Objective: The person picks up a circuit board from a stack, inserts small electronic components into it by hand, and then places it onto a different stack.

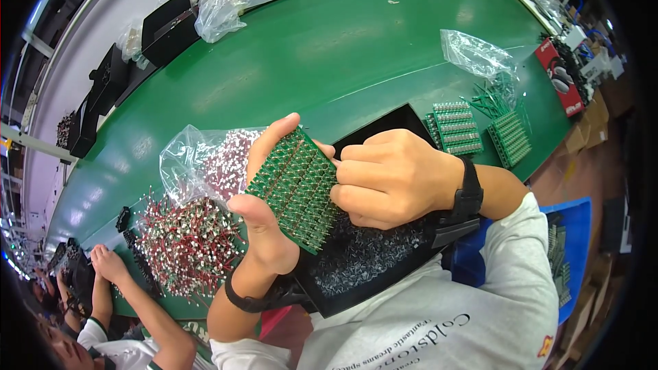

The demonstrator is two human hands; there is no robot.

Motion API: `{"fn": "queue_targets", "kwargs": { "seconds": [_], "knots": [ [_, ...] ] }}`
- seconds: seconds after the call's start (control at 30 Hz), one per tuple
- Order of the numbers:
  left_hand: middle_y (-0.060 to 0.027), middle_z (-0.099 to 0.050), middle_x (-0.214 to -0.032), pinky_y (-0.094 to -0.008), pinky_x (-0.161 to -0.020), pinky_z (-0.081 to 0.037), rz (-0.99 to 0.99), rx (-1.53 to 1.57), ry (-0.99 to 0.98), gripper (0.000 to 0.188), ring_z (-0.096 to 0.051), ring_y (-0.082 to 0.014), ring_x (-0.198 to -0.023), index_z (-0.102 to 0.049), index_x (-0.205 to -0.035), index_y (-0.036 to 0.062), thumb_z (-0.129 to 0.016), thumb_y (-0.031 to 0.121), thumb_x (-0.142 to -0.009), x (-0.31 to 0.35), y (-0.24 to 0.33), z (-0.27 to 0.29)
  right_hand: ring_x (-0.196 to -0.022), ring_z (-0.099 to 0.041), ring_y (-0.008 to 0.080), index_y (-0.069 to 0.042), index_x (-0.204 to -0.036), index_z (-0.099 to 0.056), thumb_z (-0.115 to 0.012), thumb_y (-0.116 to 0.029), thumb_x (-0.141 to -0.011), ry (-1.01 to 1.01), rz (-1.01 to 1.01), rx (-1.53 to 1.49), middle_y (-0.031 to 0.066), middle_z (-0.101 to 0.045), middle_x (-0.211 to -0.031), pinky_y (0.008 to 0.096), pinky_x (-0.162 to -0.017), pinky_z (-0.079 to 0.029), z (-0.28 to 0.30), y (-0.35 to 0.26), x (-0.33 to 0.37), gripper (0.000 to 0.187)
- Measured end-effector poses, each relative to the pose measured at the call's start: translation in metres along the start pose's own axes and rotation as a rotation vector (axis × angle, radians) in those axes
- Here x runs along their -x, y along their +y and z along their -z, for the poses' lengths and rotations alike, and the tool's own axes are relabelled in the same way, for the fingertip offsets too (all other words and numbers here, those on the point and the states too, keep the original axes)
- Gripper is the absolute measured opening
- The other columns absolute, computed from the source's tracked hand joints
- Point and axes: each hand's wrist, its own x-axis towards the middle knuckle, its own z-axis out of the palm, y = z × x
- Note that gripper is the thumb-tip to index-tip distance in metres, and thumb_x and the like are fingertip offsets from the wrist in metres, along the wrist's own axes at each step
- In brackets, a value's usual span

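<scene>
My left hand (264,223) grips a green circuit board panel (295,188) by its edges, thumb on the near side and fingers along the far side. The panel is tilted and covered with rows of small parts. Against its right edge, my right hand (394,178) is closed, with knuckles up and fingers curled. Whatever its fingertips hold is hidden. Beneath both hands lies a black tray (320,292) containing many small clear and grey pieces (370,260).
Left of the tray is a heap of red wires with white connectors (188,243), beside a clear bag (181,157) of similar parts. Stacked green panels (456,127) and a blue bin (581,233) are at right. A co-worker's hands (106,264) appear lower left.
</scene>
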Motion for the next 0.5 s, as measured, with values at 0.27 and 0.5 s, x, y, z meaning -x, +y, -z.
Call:
{"fn": "queue_targets", "kwargs": {
  "seconds": [0.27,0.5],
  "knots": [
    [-0.0164,-0.060,-0.117,-0.0345,-0.094,-0.049,-0.011,0.063,0.021,0.107,-0.060,-0.0207,-0.104,-0.030,-0.149,-0.0016,-0.022,0.085,-0.087,0.000,0.000,-0.001,-0.054,-0.047,0.0197,-0.005,-0.077,-0.055,-0.068,-0.007,-0.058,-0.009,-0.060,-0.055,0.0030,-0.040,-0.068,0.0323,-0.043,-0.040,0.007,0.000,-0.004,0.023],
    [-0.0164,-0.060,-0.117,-0.0345,-0.094,-0.049,-0.005,0.030,-0.015,0.107,-0.060,-0.0210,-0.105,-0.030,-0.149,-0.0011,-0.023,0.085,-0.087,0.000,0.000,0.001,-0.054,-0.048,0.0201,-0.006,-0.074,-0.053,-0.067,-0.005,-0.057,-0.003,-0.048,-0.025,0.0033,-0.041,-0.068,0.0326,-0.043,-0.040,0.000,0.001,0.000,0.023]
  ]
}}
